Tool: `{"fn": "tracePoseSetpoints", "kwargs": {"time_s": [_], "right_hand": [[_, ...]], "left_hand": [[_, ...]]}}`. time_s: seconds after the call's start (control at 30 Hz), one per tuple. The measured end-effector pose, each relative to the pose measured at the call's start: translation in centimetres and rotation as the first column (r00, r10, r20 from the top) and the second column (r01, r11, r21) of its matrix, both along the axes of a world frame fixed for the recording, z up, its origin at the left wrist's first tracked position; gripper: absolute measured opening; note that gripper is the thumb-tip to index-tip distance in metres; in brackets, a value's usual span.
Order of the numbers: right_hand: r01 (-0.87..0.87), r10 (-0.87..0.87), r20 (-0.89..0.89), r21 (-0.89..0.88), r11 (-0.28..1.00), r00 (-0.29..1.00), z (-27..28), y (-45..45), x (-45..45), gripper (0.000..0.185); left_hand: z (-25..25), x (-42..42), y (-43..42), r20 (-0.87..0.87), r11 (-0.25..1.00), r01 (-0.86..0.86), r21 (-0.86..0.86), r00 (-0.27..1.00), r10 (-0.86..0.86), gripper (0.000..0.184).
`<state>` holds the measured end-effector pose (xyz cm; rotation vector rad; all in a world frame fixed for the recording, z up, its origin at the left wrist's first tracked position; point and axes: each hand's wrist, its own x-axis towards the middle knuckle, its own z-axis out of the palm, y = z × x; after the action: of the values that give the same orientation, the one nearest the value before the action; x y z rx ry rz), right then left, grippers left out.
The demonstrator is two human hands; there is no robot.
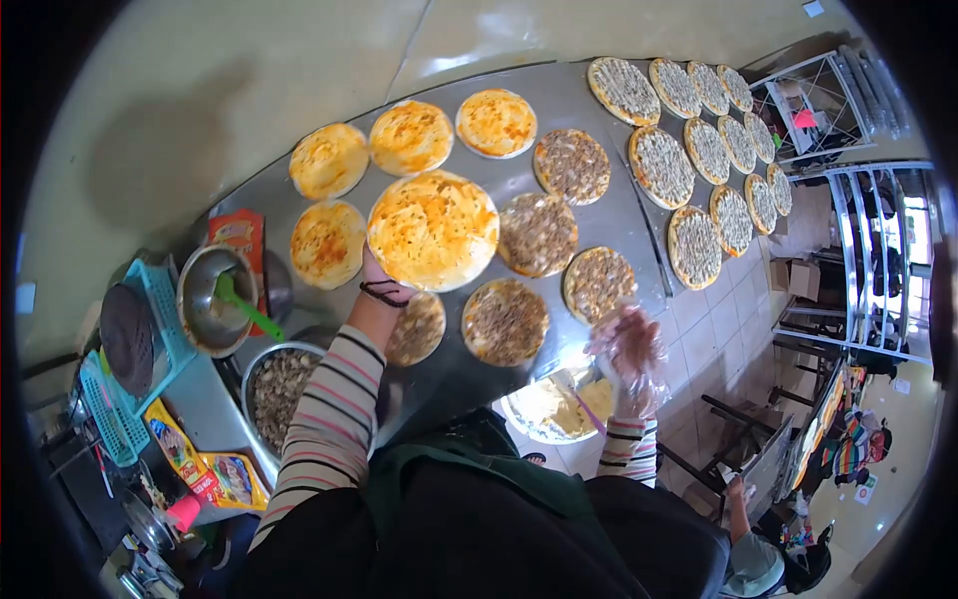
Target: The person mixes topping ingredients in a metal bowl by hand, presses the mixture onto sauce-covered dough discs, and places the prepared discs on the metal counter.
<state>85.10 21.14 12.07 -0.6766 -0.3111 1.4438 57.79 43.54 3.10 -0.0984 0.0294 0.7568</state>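
Above grey metal desk [604,228], held round orange-sauced dough base [434,230] with left hand [386,278]. Hung clear-gloved right hand [629,347] loose, empty, well rightward.

I wear pink-and-black-striped cream sleeves [334,389], a dark bracelet [382,294] at nine o'clock, a clear plastic glove [633,357] at four.

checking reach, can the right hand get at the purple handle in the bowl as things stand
Probably yes: the gloved right hand looks empty and close by, and nothing visible covers the purple handle, though the bowl's depth below is hard to judge.
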Motion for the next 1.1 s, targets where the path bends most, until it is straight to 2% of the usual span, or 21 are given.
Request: {"fn": "tracePoseSetpoints", "kwargs": {"time_s": [0.07,0.1,0.13,0.23,0.27,0.3,0.33,0.37,0.4,0.43,0.47,0.5,0.57,0.6,0.67,0.7,0.8,0.87,1.0,1.07,1.1], "right_hand": [[-0.012,0.013,0.058,-0.025,1.000,0.998,-0.8,-1.9,-4.9,0.040],[-0.026,0.028,0.034,-0.054,0.998,0.999,-0.2,-2.0,-8.2,0.037],[-0.050,0.049,-0.008,-0.090,0.995,0.999,0.5,-1.9,-11.3,0.034],[-0.288,0.288,-0.037,-0.242,0.927,0.957,2.6,-0.7,-21.4,0.031],[-0.476,0.493,0.002,-0.257,0.841,0.870,1.5,0.3,-23.9,0.029],[-0.520,0.549,0.053,-0.254,0.815,0.834,1.0,1.1,-27.2,0.031],[-0.541,0.620,0.276,-0.314,0.780,0.734,-0.3,1.8,-29.9,0.033],[-0.519,0.617,0.381,-0.337,0.786,0.688,0.3,2.2,-33.1,0.031],[-0.476,0.552,0.600,-0.301,0.826,0.578,-1.1,2.1,-35.3,0.037],[-0.584,0.513,0.848,-0.349,0.733,0.137,-3.5,3.3,-37.1,0.044],[-0.630,0.304,0.895,-0.446,0.635,-0.327,-4.9,4.4,-38.7,0.051],[-0.630,0.295,0.894,-0.446,0.636,-0.336,-4.0,3.8,-40.5,0.051],[-0.531,0.264,0.827,-0.530,0.661,-0.497,-2.5,2.8,-44.3,0.061],[-0.528,0.258,0.823,-0.532,0.663,-0.505,-2.8,2.6,-45.7,0.061],[-0.471,0.040,0.760,-0.442,0.763,-0.649,-4.2,2.1,-47.5,0.048],[-0.443,0.151,0.672,-0.623,0.644,-0.724,-2.7,2.7,-47.9,0.042],[-0.461,0.234,0.687,-0.662,0.591,-0.688,-4.2,3.5,-46.5,0.038],[-0.386,0.299,0.673,-0.669,0.635,-0.676,-3.5,2.6,-46.0,0.037],[-0.268,0.092,0.667,-0.418,0.868,-0.739,-4.3,0.8,-45.8,0.037],[-0.368,0.319,0.674,-0.670,0.645,-0.667,-7.5,2.7,-44.9,0.044],[-0.377,0.235,0.775,-0.518,0.768,-0.587,-10.6,3.0,-44.0,0.042]], "left_hand": [[5.3,-3.4,-3.1,0.016,0.996,-0.090,0.013,0.996,0.089,0.055],[7.8,-5.7,-4.7,0.086,0.992,-0.099,0.083,0.992,0.092,0.056],[9.4,-7.6,-5.7,0.047,0.988,-0.136,0.076,0.990,0.133,0.056],[12.5,-16.8,-9.7,0.070,0.927,-0.252,0.278,0.968,0.242,0.050],[13.1,-20.2,-11.0,0.057,0.906,-0.298,0.301,0.954,0.295,0.050],[13.6,-23.5,-12.0,0.034,0.887,-0.339,0.313,0.937,0.347,0.050],[13.9,-26.7,-13.0,0.009,0.869,-0.378,0.319,0.918,0.396,0.049],[14.0,-29.7,-13.9,-0.016,0.852,-0.412,0.323,0.898,0.440,0.049],[13.8,-32.4,-14.8,-0.042,0.837,-0.442,0.322,0.877,0.480,0.049],[13.4,-34.8,-15.8,-0.067,0.828,-0.464,0.315,0.859,0.507,0.049],[13.0,-37.0,-16.6,-0.089,0.818,-0.486,0.306,0.841,0.533,0.049],[12.3,-38.8,-17.6,-0.111,0.811,-0.508,0.289,0.824,0.556,0.049],[10.6,-41.6,-19.6,-0.153,0.804,-0.540,0.250,0.797,0.584,0.049],[9.5,-42.5,-20.6,-0.172,0.804,-0.552,0.222,0.789,0.589,0.049],[7.2,-43.6,-22.2,-0.204,0.811,-0.564,0.156,0.785,0.586,0.048],[6.0,-43.7,-22.9,-0.214,0.818,-0.562,0.123,0.790,0.575,0.048],[3.0,-43.1,-24.1,-0.228,0.849,-0.527,0.035,0.823,0.521,0.048],[1.6,-42.3,-24.4,-0.223,0.870,-0.493,-0.009,0.849,0.479,0.048],[-0.8,-40.0,-24.2,-0.183,0.910,-0.410,-0.070,0.902,0.392,0.047],[-1.6,-39.0,-23.5,-0.151,0.928,-0.365,-0.081,0.924,0.350,0.047],[-1.9,-38.5,-23.3,-0.133,0.936,-0.344,-0.078,0.934,0.332,0.047]]}}
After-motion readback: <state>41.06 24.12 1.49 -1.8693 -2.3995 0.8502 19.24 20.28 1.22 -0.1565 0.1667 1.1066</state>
